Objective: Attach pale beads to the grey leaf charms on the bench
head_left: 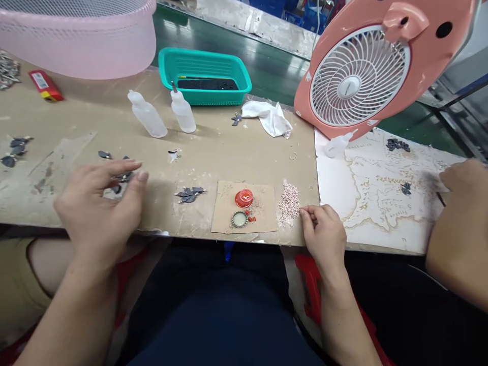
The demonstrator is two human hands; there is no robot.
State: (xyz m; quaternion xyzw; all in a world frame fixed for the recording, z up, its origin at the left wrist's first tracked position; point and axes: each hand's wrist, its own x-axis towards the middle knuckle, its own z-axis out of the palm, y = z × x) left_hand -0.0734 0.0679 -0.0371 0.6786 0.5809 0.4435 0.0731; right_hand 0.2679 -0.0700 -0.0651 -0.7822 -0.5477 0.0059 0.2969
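Note:
My left hand (102, 203) hovers over several dark leaf-shaped pieces (124, 177) at the left, its thumb and forefinger apart. My right hand (326, 234) has thumb and forefinger pinched at the right edge of a pile of tiny pale pink beads (290, 201); anything between the fingertips is too small to make out. Between my hands lies a cardboard square (221, 213). On it are a glossy red round cap (244, 198), a bottle cap (240, 219) with pale contents and several small red bits (251, 218). Left of the cardboard rests a cluster of dark leaf-shaped pieces (189, 194).
Two squeeze bottles (148, 116) (183, 113) stand before a green basket (206, 96). A pink mesh basket (80, 48) and red box (44, 85) are at back left. At right are a white cloth (270, 118), pink fan (358, 76) and another person's hand (465, 178).

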